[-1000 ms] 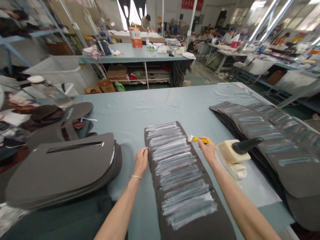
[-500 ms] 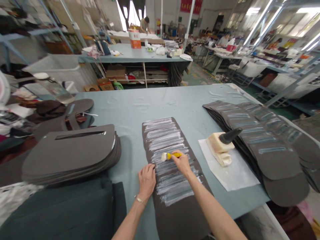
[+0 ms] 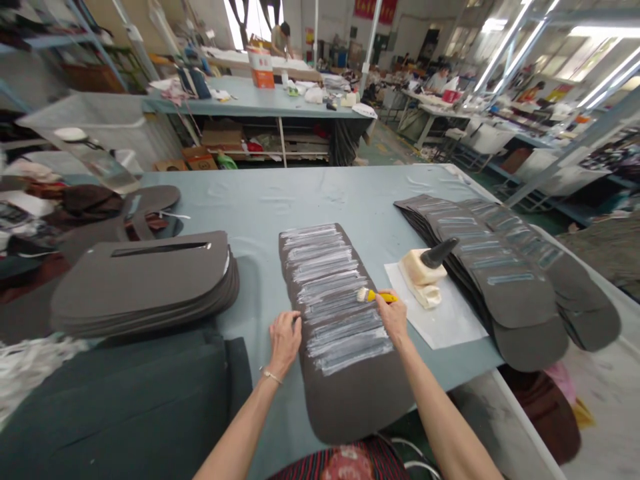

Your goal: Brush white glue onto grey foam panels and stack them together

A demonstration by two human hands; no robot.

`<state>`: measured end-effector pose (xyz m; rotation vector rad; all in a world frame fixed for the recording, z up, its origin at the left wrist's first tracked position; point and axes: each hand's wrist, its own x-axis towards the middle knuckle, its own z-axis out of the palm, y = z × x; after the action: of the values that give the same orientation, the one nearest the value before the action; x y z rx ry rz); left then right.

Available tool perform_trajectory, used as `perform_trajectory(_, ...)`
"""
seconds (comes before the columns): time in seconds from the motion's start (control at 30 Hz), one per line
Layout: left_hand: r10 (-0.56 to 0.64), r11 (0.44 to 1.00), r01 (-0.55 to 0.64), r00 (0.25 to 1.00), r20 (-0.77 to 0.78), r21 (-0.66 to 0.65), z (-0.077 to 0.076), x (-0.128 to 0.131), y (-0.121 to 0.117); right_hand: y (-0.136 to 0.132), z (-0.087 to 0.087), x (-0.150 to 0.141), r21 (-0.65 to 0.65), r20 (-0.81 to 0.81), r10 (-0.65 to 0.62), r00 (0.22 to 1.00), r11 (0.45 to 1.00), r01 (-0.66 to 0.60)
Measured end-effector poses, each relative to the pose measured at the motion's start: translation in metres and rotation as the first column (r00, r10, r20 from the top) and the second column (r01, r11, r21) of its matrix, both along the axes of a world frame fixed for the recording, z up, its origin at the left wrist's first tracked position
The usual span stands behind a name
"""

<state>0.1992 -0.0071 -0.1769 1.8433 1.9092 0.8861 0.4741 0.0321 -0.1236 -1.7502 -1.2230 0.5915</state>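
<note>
A long dark grey panel (image 3: pixel 360 390) with rounded corners lies flat on the table, streaked crosswise with wet-looking white glue. My right hand (image 3: pixel 393 319) is closed round the yellow handle of a small paintbrush (image 3: pixel 373 295). Its pale bristles are over the panel's right half, amid the streaks. At the panel's left edge rests my left hand (image 3: pixel 285 340), open, with its fingertips by the rim and nothing in its grip. To the right, a cream glue bottle (image 3: pixel 420 268) with a black nozzle lies on its side on a white sheet (image 3: pixel 453 330).
Dark slotted panels are stacked (image 3: pixel 145 287) at the left, above folded dark green fabric (image 3: pixel 130 407). More streaked panels (image 3: pixel 520 287) overlap along the table's right edge. A clear jar (image 3: pixel 103 163) stands at the back left. Another table (image 3: pixel 240 100) and people are beyond.
My right hand has drawn the brush to the right across the panel. My left hand stays by the left edge. The view has shifted somewhat, showing more of the panel's near end.
</note>
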Motion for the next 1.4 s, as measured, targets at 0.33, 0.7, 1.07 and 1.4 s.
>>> perform_trajectory(0.33, -0.109, 0.994, 0.113, 0.976, -0.19, 0.01, 0.003, 0.015, -0.028, -0.009, -0.014, 0.007, -0.005, 0.104, -0.002, 0.995, 1.0, 0.002)
perform_trajectory(0.7, -0.027, 0.999, 0.031, 0.969, -0.247, 0.012, 0.001, 0.01, 0.029, 0.076, -0.009, -0.008, 0.048, 0.1, 0.108, 0.989, 0.992, -0.113)
perform_trajectory(1.07, -0.037, 0.999, 0.033, 0.984, -0.172, -0.025, -0.003, 0.011, 0.026, 0.083, -0.01, 0.029, -0.025, 0.227, 0.088, 0.97, 0.996, -0.084)
perform_trajectory(1.4, 0.084, 0.987, -0.028, 0.928, 0.363, -0.157, 0.029, 0.014, 0.019, -0.015, 0.021, 0.003, -0.006, -0.837, 0.026, 0.546, 0.998, -0.057)
